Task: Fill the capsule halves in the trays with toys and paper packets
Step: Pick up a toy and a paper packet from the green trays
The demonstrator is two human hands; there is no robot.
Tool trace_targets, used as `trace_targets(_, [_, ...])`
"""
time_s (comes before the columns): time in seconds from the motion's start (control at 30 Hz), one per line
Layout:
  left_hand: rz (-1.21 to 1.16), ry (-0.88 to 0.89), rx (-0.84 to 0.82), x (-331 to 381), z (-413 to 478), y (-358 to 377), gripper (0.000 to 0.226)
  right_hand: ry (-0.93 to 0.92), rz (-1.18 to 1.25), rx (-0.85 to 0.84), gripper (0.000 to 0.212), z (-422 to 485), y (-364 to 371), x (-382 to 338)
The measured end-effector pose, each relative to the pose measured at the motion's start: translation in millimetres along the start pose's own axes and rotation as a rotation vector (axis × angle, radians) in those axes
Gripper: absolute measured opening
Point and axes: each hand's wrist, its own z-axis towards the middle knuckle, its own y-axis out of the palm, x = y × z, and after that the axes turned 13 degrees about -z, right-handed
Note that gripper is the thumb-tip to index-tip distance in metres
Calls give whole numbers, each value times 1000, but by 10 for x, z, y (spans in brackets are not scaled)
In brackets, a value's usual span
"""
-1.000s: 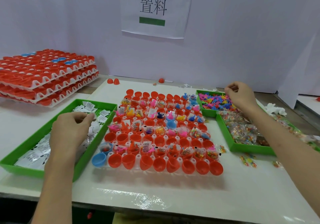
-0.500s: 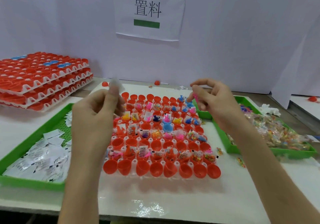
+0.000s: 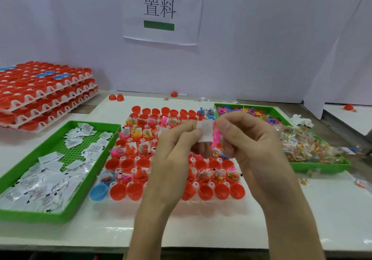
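A white tray of red capsule halves (image 3: 128, 191) lies in the middle of the table; many far cups hold toys and packets, while the nearest row is bare. Over it my left hand (image 3: 177, 153) pinches a white paper packet (image 3: 205, 131). My right hand (image 3: 247, 139) meets it, holding a pink toy (image 3: 216, 139) and touching the packet's right edge. A green tray (image 3: 30, 213) of paper packets lies at the left. Another green tray (image 3: 322, 167) at the right holds coloured toys and small clear bags.
A stack of trays with red capsule halves (image 3: 40, 96) stands at the back left. Two blue capsule halves (image 3: 98, 192) sit at the working tray's near left corner. Loose red halves (image 3: 116, 98) lie by the back wall. White partition walls close the back and right.
Both hands have come together over the middle of the capsule tray. The left brought the packet rightward, the right brought the pink toy leftward, and they now meet.
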Motion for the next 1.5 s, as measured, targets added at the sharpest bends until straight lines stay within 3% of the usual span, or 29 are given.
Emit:
trace_targets(0.3, [-19, 59, -126, -6, -86, 68, 34, 44, 17, 14, 28, 6, 58, 88])
trace_targets(0.5, [131, 76, -87, -66, -78, 65, 34, 27, -20, 23, 20, 1, 51, 97])
trace_targets(0.7, [240, 51, -17, -130, -54, 23, 38, 62, -113, 43, 32, 19, 76, 120])
trace_targets(0.87, [345, 69, -7, -154, -41, -25, 38, 101, -36, -20, 27, 15, 53, 147])
trace_targets(1.03, [353, 95, 18, -149, -55, -17, 44, 81, 15, 70, 26, 27, 129, 142])
trace_targets(1.13, [373, 120, -1, -126, -76, -9, 34, 79, 52, 139, 28, 31, 163, 143])
trace_targets(1.4, [350, 174, -13, -105, -108, -16, 40, 56, 20, 134, 23, 21, 197, 145])
trace_targets(1.5, [315, 154, 8, -104, -102, -17, 29, 36, 67, 175, 25, 17, 212, 154])
